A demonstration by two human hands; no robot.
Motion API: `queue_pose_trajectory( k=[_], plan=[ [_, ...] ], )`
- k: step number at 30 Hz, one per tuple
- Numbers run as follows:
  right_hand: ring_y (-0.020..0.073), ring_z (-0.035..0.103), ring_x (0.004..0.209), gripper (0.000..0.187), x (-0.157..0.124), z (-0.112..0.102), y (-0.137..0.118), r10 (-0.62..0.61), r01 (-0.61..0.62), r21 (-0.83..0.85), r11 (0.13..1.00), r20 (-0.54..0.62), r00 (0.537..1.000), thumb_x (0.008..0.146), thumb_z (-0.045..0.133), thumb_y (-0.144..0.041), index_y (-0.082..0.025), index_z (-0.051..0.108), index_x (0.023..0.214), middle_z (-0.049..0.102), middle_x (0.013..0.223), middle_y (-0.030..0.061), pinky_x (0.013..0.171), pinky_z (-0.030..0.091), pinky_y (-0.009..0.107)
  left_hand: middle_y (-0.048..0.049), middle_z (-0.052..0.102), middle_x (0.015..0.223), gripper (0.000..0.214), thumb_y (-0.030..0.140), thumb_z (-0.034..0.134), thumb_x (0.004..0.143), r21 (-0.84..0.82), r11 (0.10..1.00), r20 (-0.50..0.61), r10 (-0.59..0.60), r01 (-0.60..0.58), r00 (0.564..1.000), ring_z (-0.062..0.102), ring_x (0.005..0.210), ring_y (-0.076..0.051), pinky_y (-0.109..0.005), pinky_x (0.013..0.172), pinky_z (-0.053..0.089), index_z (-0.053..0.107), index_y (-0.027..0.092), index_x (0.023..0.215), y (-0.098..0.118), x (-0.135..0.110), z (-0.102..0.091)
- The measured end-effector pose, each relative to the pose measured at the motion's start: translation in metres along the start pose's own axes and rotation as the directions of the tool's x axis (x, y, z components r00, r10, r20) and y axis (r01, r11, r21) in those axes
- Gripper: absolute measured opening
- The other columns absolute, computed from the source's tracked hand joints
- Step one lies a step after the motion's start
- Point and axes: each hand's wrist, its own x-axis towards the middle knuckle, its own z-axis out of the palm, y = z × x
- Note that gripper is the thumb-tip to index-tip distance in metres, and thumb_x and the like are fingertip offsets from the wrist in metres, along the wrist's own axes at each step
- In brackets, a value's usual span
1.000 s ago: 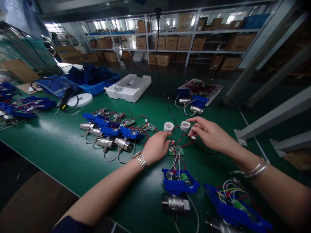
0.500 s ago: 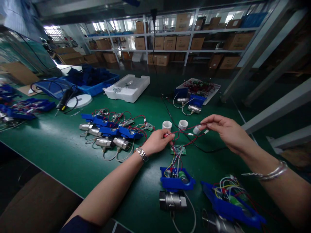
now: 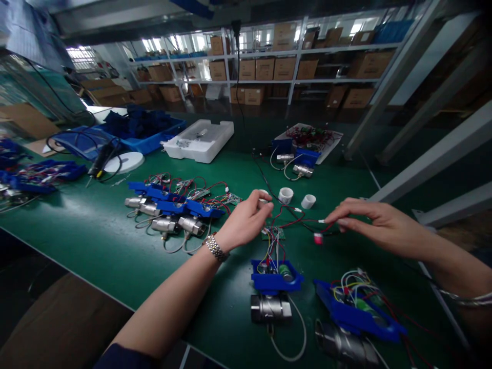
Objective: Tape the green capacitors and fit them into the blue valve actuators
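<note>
My left hand [image 3: 246, 220] pinches a small white roll at the fingertips, just above a green circuit board [image 3: 271, 234]. My right hand [image 3: 369, 220] pinches the end of a red wire [image 3: 303, 221] that runs back toward the board; a small red and white connector [image 3: 318, 238] hangs below it. Coloured wires lead from the board down to a blue housing [image 3: 274, 280] mounted on a steel valve [image 3: 270, 308]. Two white rolls [image 3: 285, 195] [image 3: 308, 201] stand on the green table [image 3: 115, 246] behind.
A second blue valve unit [image 3: 355, 315] lies at the lower right. A row of several assembled valves [image 3: 172, 210] sits left of my hands. Farther back are a white foam tray [image 3: 200, 139], a blue bin [image 3: 142, 128] and two more valves [image 3: 295, 164]. Metal frame bars [image 3: 430, 169] stand at the right.
My right hand has pulled the red wire out to the right and lowered it. My left hand has risen from the board to the white roll. The view has shifted slightly.
</note>
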Motion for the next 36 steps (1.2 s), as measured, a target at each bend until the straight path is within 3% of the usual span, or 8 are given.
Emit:
queue_pose_trajectory(
  k=[7,11,15,18,21,25,32,36],
  plan=[
    [0.0286,0.066,0.098,0.034,-0.022,0.015,0.041,0.049,-0.055,-0.202,0.978,-0.032,0.998,0.110,0.048,-0.046,-0.028,0.076,0.107,0.067,0.109,0.0067,0.085,0.056,0.050,-0.0135,0.071,0.118,0.063,0.045,0.089,0.075,0.242,0.966,0.067,-0.105,0.086,0.992,0.071,0.106,-0.032,-0.042,0.092,0.058,0.071,0.016,0.127,-0.053,0.001,0.021],
    [0.0361,0.054,0.127,0.028,-0.005,0.022,0.021,-0.053,0.002,-0.303,0.953,-0.158,0.986,0.108,0.053,-0.045,-0.030,0.070,0.124,0.063,0.131,0.0053,0.109,0.040,0.067,-0.0136,0.069,0.119,0.056,0.050,0.081,0.085,0.297,0.952,0.104,-0.111,0.076,0.988,0.071,0.108,-0.031,-0.044,0.098,0.058,0.073,0.018,0.130,-0.055,0.002,0.024],
    [0.0301,0.046,0.140,0.041,0.035,0.040,-0.009,-0.169,0.116,-0.325,0.939,-0.139,0.976,0.110,0.047,-0.034,-0.029,0.052,0.150,0.051,0.153,0.0035,0.118,0.037,0.060,-0.0113,0.070,0.119,0.032,0.036,0.070,0.099,0.309,0.949,0.133,-0.106,0.061,0.985,0.070,0.108,-0.026,-0.045,0.100,0.057,0.072,0.017,0.125,-0.056,0.001,0.022],
    [0.0325,0.045,0.142,0.054,0.065,0.061,-0.018,-0.162,0.140,-0.293,0.946,-0.052,0.985,0.105,0.051,-0.034,-0.024,0.044,0.158,0.047,0.157,0.0078,0.117,0.039,0.061,-0.0098,0.069,0.124,0.038,0.035,0.077,0.094,0.302,0.951,0.120,-0.109,0.069,0.987,0.069,0.109,-0.026,-0.047,0.098,0.058,0.068,0.017,0.127,-0.058,-0.002,0.024],
    [0.0330,0.060,0.123,0.040,0.081,0.073,-0.021,-0.127,0.124,-0.244,0.962,0.004,0.992,0.103,0.050,-0.032,-0.020,0.061,0.140,0.063,0.136,0.0110,0.104,0.049,0.056,-0.0101,0.067,0.119,0.049,0.037,0.087,0.077,0.274,0.957,0.075,-0.121,0.097,0.990,0.070,0.108,-0.030,-0.047,0.100,0.058,0.073,0.019,0.121,-0.058,-0.005,0.028],
    [0.0216,0.067,0.096,0.028,0.069,0.065,-0.036,-0.107,0.112,-0.160,0.981,0.040,0.993,0.109,0.044,-0.029,-0.026,0.072,0.109,0.070,0.107,0.0012,0.084,0.053,0.039,-0.0109,0.066,0.112,0.045,0.037,0.090,0.066,0.173,0.976,0.017,-0.140,0.135,0.990,0.069,0.109,-0.038,-0.053,0.101,0.055,0.073,0.019,0.104,-0.057,-0.005,0.032],
    [0.0184,0.066,0.108,0.030,0.002,0.062,-0.065,-0.101,0.104,-0.114,0.988,0.034,0.994,0.116,0.046,-0.035,-0.038,0.059,0.143,0.066,0.126,-0.0027,0.090,0.053,0.032,0.0043,0.069,0.077,0.041,0.013,0.081,0.076,-0.314,0.922,0.085,-0.210,0.227,0.974,0.072,0.074,-0.018,-0.032,0.075,0.058,0.055,0.022,0.106,-0.066,-0.007,0.035],
    [0.0139,0.066,0.077,0.032,-0.016,0.072,-0.058,0.018,-0.017,-0.053,0.998,0.014,1.000,0.121,0.037,-0.039,-0.038,0.055,0.147,0.067,0.102,-0.0027,0.068,0.055,0.025,0.0030,0.072,0.079,0.037,0.010,0.082,0.080,-0.592,0.747,0.152,-0.263,0.301,0.953,0.073,0.071,-0.013,-0.028,0.074,0.059,0.055,0.020,0.104,-0.065,-0.013,0.036]
  ],
)
